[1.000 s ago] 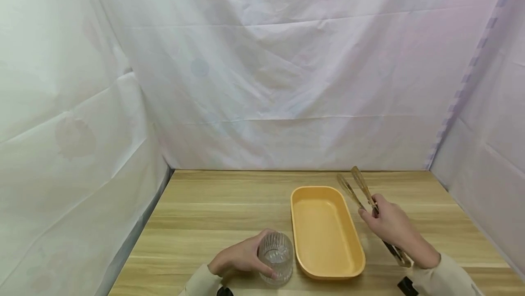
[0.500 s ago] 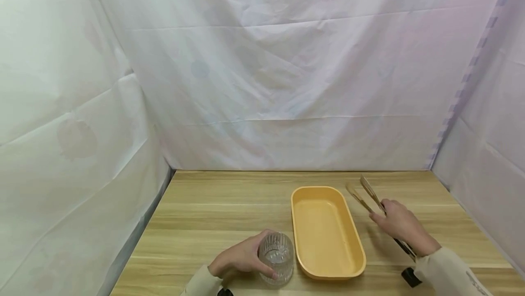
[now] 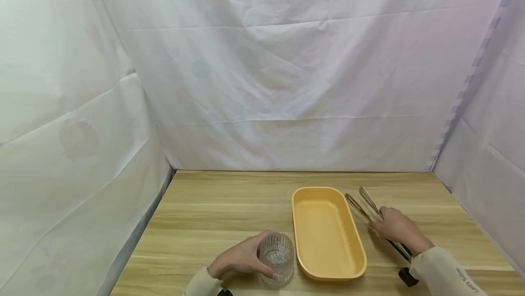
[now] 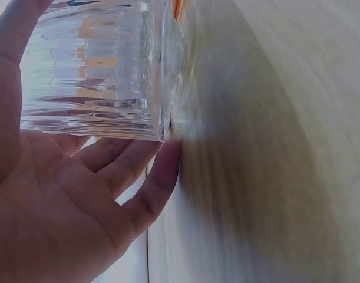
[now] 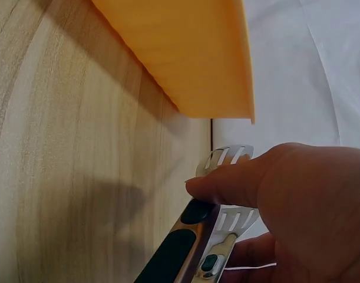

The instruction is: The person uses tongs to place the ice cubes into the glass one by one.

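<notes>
In the head view, a clear ribbed drinking glass [image 3: 277,259] stands upright at the front of the table, left of an orange tray. My left hand [image 3: 246,256] grips the glass from its left side. Thumb and fingers wrap its wall, and the left wrist view shows the glass [image 4: 97,71] with its base right at the tabletop. To the right of the tray, my right hand [image 3: 399,228] holds metal kitchen tongs [image 3: 369,202] by their dark-padded handles. The slotted heads of the tongs [image 5: 235,219] stand apart and point away from me, close over the table.
The orange tray [image 3: 328,236], long and round-cornered, sits between my hands with only its bare floor inside. Beneath everything is a wood-grain table [image 3: 213,200]. White cloth [image 3: 262,81] hangs behind the table and along both sides.
My right hand has moved the tongs to the right, then lower and nearer to me, alongside the tray. The left hand and the glass have stayed in place.
</notes>
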`<action>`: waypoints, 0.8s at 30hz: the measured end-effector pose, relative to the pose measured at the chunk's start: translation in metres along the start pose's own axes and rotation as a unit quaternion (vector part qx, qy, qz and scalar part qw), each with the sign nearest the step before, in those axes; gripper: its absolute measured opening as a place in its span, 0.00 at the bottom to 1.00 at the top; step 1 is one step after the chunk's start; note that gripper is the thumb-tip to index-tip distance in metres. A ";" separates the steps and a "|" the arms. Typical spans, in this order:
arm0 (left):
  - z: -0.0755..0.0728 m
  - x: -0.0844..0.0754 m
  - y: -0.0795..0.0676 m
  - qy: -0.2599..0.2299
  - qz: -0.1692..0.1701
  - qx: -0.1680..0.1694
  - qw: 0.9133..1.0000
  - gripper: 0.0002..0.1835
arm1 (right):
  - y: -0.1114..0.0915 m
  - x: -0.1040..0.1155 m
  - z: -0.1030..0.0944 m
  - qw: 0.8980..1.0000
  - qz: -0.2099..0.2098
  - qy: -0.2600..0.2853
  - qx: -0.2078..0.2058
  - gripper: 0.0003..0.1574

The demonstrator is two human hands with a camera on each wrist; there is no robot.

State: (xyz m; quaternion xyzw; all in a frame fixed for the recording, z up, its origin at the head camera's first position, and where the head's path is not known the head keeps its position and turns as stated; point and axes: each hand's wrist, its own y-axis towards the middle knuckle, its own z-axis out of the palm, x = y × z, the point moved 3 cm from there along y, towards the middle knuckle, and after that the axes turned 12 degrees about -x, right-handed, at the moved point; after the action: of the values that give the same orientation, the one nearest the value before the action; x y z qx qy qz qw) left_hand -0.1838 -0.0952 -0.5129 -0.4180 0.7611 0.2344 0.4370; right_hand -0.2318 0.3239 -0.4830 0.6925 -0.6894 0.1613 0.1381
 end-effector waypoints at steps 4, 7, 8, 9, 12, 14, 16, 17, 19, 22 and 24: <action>0.000 0.001 0.000 0.004 -0.008 -0.002 1.000 0.44 | 0.000 -0.002 0.006 1.000 0.004 0.003 -0.003 0.23; -0.001 0.001 0.000 0.006 -0.004 -0.002 1.000 0.44 | -0.001 -0.002 0.009 1.000 0.010 0.009 -0.003 0.23; -0.001 0.001 0.000 0.005 -0.005 -0.002 1.000 0.44 | -0.002 -0.002 0.010 1.000 0.011 0.012 -0.003 0.23; -0.001 0.001 0.000 0.004 -0.004 -0.002 1.000 0.45 | -0.002 -0.002 0.011 1.000 0.015 0.015 -0.003 0.23; -0.001 0.000 0.000 0.003 -0.003 -0.002 1.000 0.45 | -0.003 -0.001 0.014 1.000 0.018 0.024 -0.006 0.22; -0.001 0.000 0.000 -0.001 -0.005 -0.002 1.000 0.45 | -0.004 -0.002 0.016 0.999 0.022 0.025 -0.006 0.21; 0.000 0.001 0.000 -0.005 -0.007 -0.001 1.000 0.45 | -0.004 -0.003 0.019 0.999 0.024 0.024 -0.006 0.21; 0.000 0.001 0.000 -0.006 -0.009 -0.001 1.000 0.45 | -0.004 -0.003 0.020 0.999 0.027 0.024 -0.006 0.21; 0.000 0.001 0.000 -0.011 -0.017 -0.001 1.000 0.46 | -0.003 -0.004 0.021 0.999 0.028 0.022 -0.007 0.21; -0.001 0.002 0.000 -0.014 -0.027 0.001 1.000 0.47 | -0.002 -0.005 0.022 0.999 0.030 0.024 -0.008 0.22; -0.002 0.001 0.000 -0.013 -0.027 0.003 1.000 0.47 | -0.001 -0.005 0.023 0.999 0.033 0.027 -0.006 0.22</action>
State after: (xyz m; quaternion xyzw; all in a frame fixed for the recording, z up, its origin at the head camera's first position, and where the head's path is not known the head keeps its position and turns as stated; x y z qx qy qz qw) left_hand -0.1849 -0.0977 -0.5130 -0.4341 0.7444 0.2253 0.4547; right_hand -0.2298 0.3189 -0.5055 0.6642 -0.7086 0.1800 0.1557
